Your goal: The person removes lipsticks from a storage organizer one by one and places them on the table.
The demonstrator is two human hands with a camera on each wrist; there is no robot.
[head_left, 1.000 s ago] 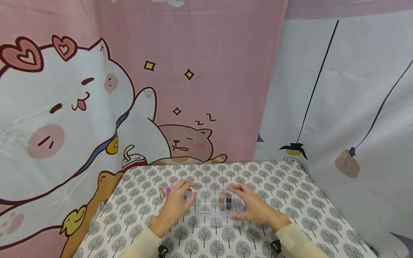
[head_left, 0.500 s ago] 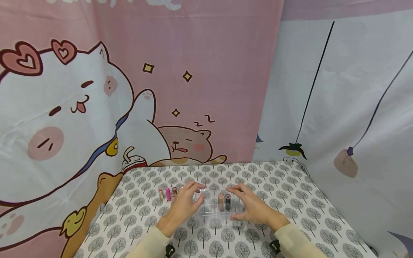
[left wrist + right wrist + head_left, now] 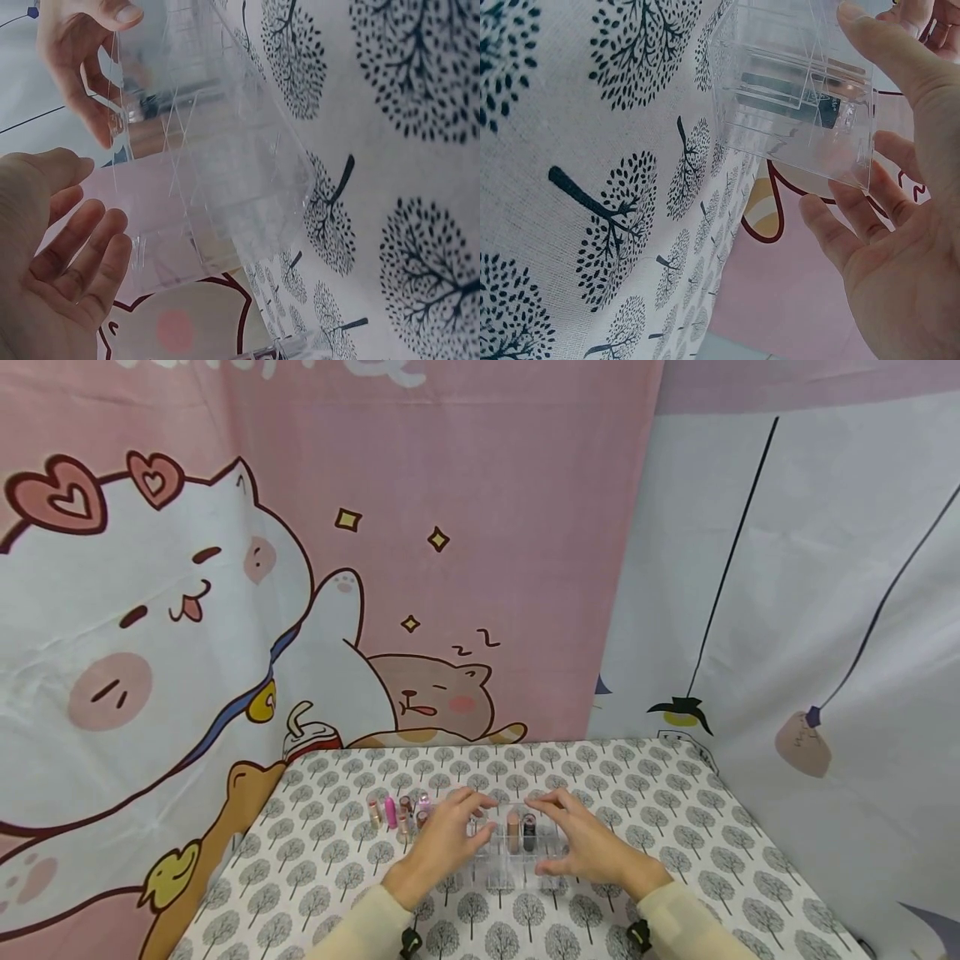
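Observation:
A clear plastic divided organizer (image 3: 495, 872) stands on the patterned cloth. In its compartments, a tan lipstick tube (image 3: 513, 831) and a black lipstick tube (image 3: 529, 832) stand side by side. My right hand (image 3: 588, 839) spans the organizer's right end, thumb at the front and fingers at the back edge. Over the left part hovers my left hand (image 3: 442, 835), thumb and fingers apart; the left wrist view shows nothing between them. Seen from the right wrist, the organizer's clear wall (image 3: 780, 142) lies between thumb and fingers.
Several lipsticks, among them a bright pink tube (image 3: 390, 812) and a gold-based tube (image 3: 375, 814), stand left of the organizer, some partly behind my left hand. A tree-print cloth (image 3: 315, 843) covers the table. Cartoon fabric (image 3: 510, 568) hangs behind it.
My left hand has moved right, across the organizer's left part, uncovering more of the lipsticks on the left. My right hand and the organizer have stayed nearly still.

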